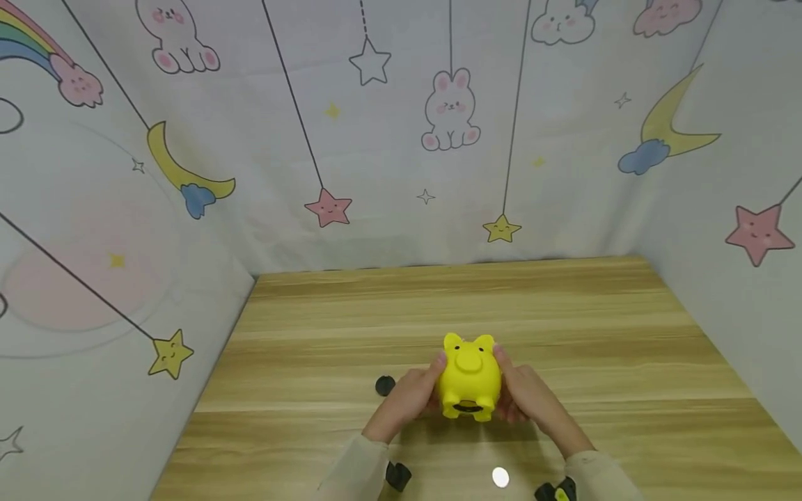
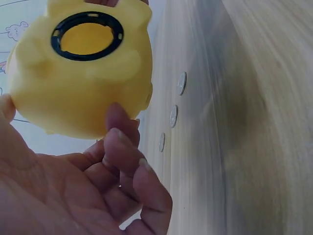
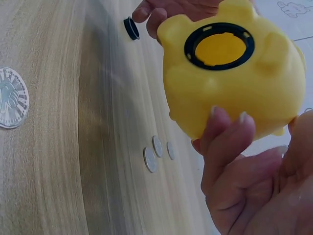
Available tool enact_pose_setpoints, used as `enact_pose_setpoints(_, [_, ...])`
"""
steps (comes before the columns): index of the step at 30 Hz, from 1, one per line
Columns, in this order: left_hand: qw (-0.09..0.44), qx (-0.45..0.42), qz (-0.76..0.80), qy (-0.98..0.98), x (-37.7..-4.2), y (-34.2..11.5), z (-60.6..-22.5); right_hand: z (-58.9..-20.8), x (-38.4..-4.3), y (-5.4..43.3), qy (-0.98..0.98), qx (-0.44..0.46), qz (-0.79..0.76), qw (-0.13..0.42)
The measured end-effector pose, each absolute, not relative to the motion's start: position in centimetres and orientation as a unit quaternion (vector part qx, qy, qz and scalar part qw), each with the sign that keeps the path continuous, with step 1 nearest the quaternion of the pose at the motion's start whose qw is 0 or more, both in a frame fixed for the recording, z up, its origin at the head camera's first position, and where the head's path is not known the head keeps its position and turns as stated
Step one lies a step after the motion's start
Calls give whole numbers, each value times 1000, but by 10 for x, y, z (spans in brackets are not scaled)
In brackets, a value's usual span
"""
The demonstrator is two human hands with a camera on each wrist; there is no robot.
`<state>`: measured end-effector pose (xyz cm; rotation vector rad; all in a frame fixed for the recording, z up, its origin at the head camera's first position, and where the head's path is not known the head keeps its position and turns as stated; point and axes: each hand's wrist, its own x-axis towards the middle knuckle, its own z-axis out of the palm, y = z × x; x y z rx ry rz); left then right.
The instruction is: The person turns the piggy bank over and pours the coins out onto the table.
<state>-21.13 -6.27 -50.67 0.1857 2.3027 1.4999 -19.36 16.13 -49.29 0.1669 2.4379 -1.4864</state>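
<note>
A yellow piggy bank is held up off the wooden table between both hands, its snout turned toward the head camera. My left hand grips one side, thumb near the ear. On the other side my right hand grips it in the same way. Both wrist views show the underside, where a black ring frames an uncovered hole. A black round cap lies on the table beside my left hand; the right wrist view shows this cap too.
Several silver coins lie on the wooden table, among them one coin and a larger-looking coin. A bright round disc lies near the front. Printed cloth walls enclose the back and sides. Black wrist devices show below the sleeves.
</note>
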Motion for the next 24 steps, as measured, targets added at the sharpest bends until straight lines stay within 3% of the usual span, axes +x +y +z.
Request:
enact_pose_setpoints(7, [181,88,570,796,-213,-66,-506,-491,-195,162,807,65,-572,132])
enact_pose_setpoints(17, [182,70,614,765,-215,-69,-505,-499,-197,167,750,-10,-650,120])
enact_pose_setpoints(24, [202,69,658,722,-215,-66,-505,-497,-196,168,747,7,-655,109])
